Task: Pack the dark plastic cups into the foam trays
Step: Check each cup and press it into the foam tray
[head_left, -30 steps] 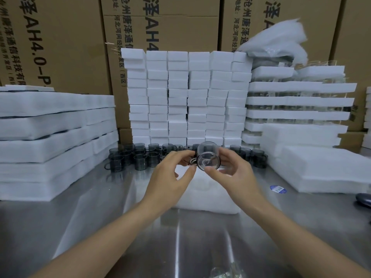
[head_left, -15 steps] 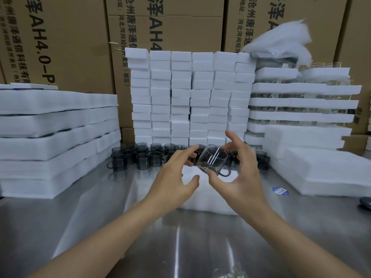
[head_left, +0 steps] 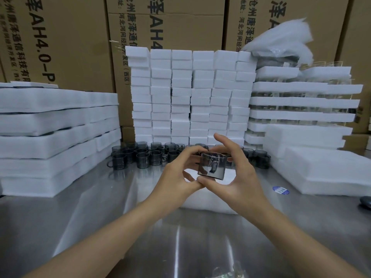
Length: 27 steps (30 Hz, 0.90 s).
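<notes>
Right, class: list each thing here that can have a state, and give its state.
held cup, roughly upright, clear of the table.
left hand, pinching the held cup.
right hand, gripping the held cup, one finger raised.
loose cups, upright on the table, unpacked.
foam tray, flat under the hands.

smoky-grey cup (head_left: 211, 164), white foam blocks (head_left: 190, 93) — brown cartons (head_left: 170, 23)

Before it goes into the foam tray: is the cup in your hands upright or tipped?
Roughly upright: the dark cup has its rim on top and base below, held between the left hand and right hand.
</notes>
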Each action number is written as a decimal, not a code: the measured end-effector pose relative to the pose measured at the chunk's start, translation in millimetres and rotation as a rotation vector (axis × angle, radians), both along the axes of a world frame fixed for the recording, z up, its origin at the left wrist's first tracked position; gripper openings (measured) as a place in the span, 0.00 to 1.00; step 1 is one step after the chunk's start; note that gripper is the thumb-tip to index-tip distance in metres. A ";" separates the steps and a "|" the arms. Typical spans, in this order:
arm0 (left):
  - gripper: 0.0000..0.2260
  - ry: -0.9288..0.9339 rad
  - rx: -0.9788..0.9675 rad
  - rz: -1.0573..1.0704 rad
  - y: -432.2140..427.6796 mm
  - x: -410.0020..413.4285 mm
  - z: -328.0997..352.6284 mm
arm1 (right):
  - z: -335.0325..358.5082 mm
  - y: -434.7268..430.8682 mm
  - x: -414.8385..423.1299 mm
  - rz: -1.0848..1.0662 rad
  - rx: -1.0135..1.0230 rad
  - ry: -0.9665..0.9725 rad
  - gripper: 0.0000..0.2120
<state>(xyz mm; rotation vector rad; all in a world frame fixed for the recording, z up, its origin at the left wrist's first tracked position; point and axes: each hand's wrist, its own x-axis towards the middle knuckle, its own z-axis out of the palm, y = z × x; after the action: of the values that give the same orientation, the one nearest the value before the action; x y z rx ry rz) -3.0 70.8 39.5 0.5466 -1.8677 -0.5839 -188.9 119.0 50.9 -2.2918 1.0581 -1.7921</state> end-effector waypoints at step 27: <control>0.19 -0.816 -0.065 0.353 -11.5 16.4 -14.0 | -0.1 -31.0 -62.9 -0.012 0.642 0.238 0.17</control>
<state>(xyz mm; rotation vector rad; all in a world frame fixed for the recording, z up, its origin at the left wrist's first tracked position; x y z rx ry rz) 13.4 59.3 25.5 1.1632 -2.4436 -0.0437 -251.8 88.0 50.8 -2.0995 1.4200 -0.9766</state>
